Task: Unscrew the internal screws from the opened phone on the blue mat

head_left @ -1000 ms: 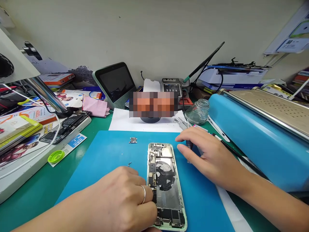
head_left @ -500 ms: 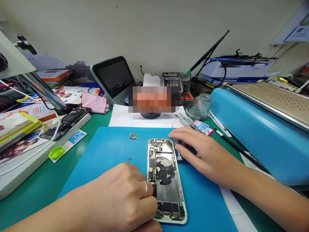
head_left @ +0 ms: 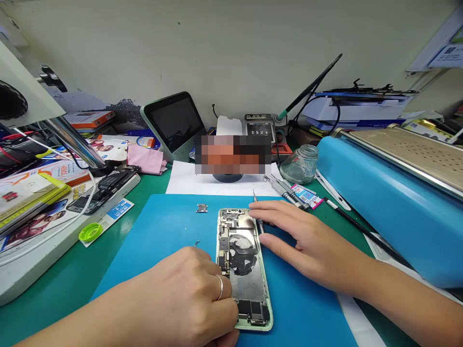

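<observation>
An opened smartphone [head_left: 246, 282] with a pale green frame lies on the blue mat, its circuit board and metal inside exposed. My left hand [head_left: 195, 299], with a ring, is closed over its lower left edge; the fingertips and whatever they hold are hidden. Along the phone's upper right edge lies a slim screwdriver [head_left: 261, 225], tip pointing away from me. My right hand [head_left: 304, 236] rests beside it with fingers and thumb apart, the fingers reaching over the screwdriver to the phone's top right corner. A small metal part [head_left: 201, 208] and a tiny bracket-like piece [head_left: 196, 243] lie left of the phone.
Tweezers [head_left: 287, 189] and a glass jar [head_left: 299, 165] stand behind the blue mat [head_left: 159, 226]. A blue machine [head_left: 376, 212] fills the right side. On the left are a white ledge [head_left: 39, 270], a green cap [head_left: 90, 232] and a lamp-like arm [head_left: 74, 142].
The phone has shifted slightly left under my left hand. My right hand and the screwdriver have moved left with it. The whole view has tilted a little.
</observation>
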`<state>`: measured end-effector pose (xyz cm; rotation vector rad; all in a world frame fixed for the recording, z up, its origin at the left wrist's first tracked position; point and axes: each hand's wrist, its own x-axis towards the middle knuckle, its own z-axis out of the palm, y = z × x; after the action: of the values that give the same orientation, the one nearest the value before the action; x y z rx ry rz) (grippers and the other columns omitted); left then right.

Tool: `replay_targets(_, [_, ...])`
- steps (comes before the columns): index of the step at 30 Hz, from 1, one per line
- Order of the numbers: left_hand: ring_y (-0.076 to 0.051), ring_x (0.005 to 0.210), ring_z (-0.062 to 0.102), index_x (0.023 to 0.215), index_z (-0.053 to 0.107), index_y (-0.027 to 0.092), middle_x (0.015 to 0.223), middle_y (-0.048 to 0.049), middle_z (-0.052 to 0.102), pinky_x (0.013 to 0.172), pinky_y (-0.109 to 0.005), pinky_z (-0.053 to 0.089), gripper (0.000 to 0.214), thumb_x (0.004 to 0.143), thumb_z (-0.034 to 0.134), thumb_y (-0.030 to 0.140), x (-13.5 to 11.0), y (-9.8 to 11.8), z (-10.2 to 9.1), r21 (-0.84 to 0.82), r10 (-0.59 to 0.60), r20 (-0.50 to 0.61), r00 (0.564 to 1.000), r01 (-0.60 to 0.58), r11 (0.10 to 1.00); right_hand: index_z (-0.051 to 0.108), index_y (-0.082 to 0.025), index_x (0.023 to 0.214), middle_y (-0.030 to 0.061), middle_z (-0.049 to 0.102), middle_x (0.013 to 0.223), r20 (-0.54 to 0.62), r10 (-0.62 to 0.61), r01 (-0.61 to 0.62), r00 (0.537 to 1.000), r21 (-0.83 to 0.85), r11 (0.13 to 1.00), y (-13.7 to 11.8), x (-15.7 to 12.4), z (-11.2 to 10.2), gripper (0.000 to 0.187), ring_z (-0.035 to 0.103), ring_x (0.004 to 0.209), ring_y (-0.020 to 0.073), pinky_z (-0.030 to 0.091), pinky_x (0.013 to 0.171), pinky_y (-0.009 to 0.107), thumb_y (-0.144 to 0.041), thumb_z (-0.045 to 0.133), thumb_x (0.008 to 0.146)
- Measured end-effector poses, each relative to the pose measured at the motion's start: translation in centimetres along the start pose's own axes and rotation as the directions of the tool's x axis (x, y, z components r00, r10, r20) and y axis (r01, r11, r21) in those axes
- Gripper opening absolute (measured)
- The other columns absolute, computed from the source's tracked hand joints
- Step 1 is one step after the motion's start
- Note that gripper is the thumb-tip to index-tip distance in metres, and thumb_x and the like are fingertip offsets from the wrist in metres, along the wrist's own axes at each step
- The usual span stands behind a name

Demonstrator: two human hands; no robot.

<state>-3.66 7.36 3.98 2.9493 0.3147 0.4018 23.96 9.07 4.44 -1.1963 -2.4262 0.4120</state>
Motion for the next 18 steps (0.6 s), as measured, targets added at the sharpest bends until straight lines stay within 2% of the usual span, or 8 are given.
replay_targets(5, [-0.014, 0.057, 0.044, 0.073, 0.053, 0.022, 0.067, 0.0046, 0.055, 0.054, -0.037, 0.032, 0.026, 0.096, 0.06, 0.012, -0.06, -0.06, -0.17, -0.024, -0.006, -0.015, 1.0, 0.005, 1.0, 0.066, -0.022, 0.146, 0.0139, 0.07, 0.149, 0.016, -0.019, 0.019, 1.0, 0.009, 1.0, -0.17, 0.02, -0.08, 0.043, 0.063, 0.141, 0.0322, 0.058, 0.114, 0.055, -0.037, 0.058, 0.107])
replay_targets(10, [-0.014, 0.059, 0.045, 0.074, 0.052, 0.021, 0.068, 0.0042, 0.055, 0.055, -0.036, 0.034, 0.027, 0.099, 0.058, 0.013, -0.07, -0.19, -0.32, -0.023, -0.005, 0.01, 1.0, 0.005, 1.0, 0.068, -0.02, 0.142, 0.0145, 0.073, 0.142, -0.033, -0.059, 0.058, 0.998, -0.012, 0.998, -0.09, 0.11, -0.07, 0.039, 0.066, 0.135, 0.032, 0.06, 0.108, 0.054, -0.034, 0.059, 0.107])
replay_targets(18, [-0.014, 0.057, 0.047, 0.071, 0.053, 0.021, 0.065, 0.0034, 0.055, 0.054, -0.036, 0.034, 0.035, 0.105, 0.052, 0.015, -0.1, 0.09, -0.31, -0.002, -0.006, -0.032, 0.999, 0.006, 1.0, 0.07, -0.023, 0.136, 0.0119, 0.076, 0.135, -0.085, -0.1, 0.096, 0.991, -0.048, 0.994, -0.01, 0.1, -0.15, 0.032, 0.069, 0.128, 0.0306, 0.061, 0.103, 0.05, -0.032, 0.06, 0.107])
